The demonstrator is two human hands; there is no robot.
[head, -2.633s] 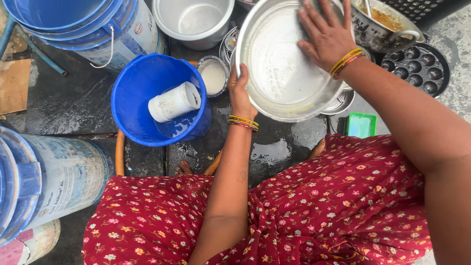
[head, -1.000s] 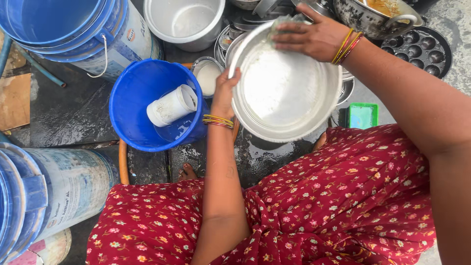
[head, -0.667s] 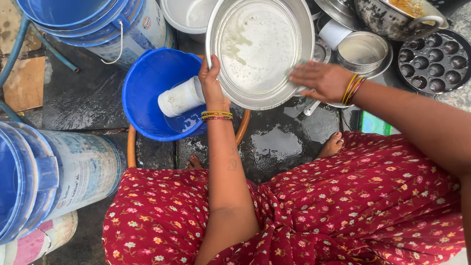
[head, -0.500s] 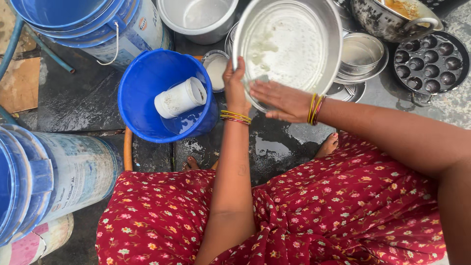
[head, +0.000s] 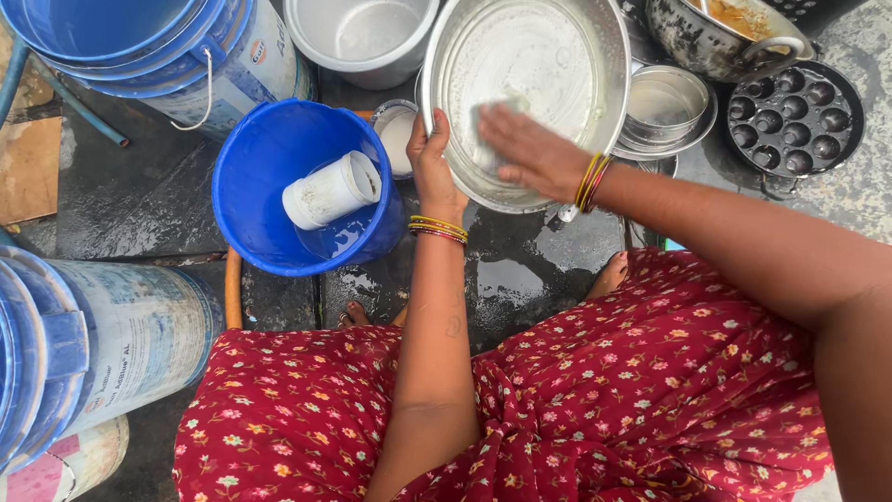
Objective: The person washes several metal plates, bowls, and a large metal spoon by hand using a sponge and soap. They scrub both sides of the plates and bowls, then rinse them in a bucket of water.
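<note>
A large round steel pan (head: 548,56) is tilted toward me, its wet inside showing. My left hand (head: 433,163) grips its lower left rim. My right hand (head: 525,149) lies flat inside the pan with a pale scrub pad (head: 485,119) under the fingers. Both wrists carry thin bangles. A blue bucket (head: 251,186) stands just left of my left hand, with a white mug (head: 330,191) lying in a little water at its bottom.
Behind the pan sit a steel pot (head: 362,37), a small steel bowl (head: 664,102), a dirty pot with food (head: 725,37) and a black pan with round moulds (head: 799,116). Blue buckets (head: 139,46) and a pale drum (head: 111,335) stand left. The ground is wet.
The pan has been turned and tilted in my left hand's grip. My right hand has moved from the rim into the pan's inside, over the scrub pad.
</note>
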